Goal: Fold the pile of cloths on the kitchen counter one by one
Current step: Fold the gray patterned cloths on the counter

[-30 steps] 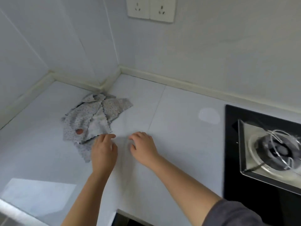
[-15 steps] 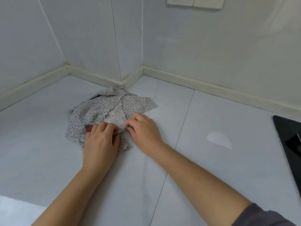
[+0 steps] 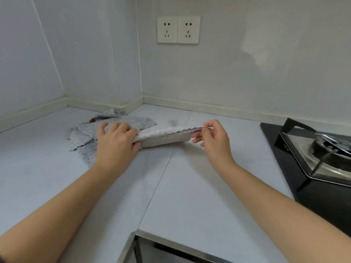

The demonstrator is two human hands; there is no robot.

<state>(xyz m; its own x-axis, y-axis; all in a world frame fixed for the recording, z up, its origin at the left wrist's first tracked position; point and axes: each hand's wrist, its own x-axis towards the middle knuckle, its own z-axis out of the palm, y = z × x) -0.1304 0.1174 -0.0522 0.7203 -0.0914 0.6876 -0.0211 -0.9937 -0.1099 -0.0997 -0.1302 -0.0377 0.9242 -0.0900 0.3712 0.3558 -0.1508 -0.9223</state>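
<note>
both hands, left hand [image 3: 115,143] and right hand [image 3: 214,139], pinch one dotted, scalloped cloth [image 3: 163,136] taut above the bench [image 3: 199,196], right of the pile [image 3: 85,133].

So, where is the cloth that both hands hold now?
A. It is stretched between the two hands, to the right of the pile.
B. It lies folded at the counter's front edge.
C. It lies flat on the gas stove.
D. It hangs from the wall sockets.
A: the held cloth spans from the left hand to the right hand, beside the pile.
</note>
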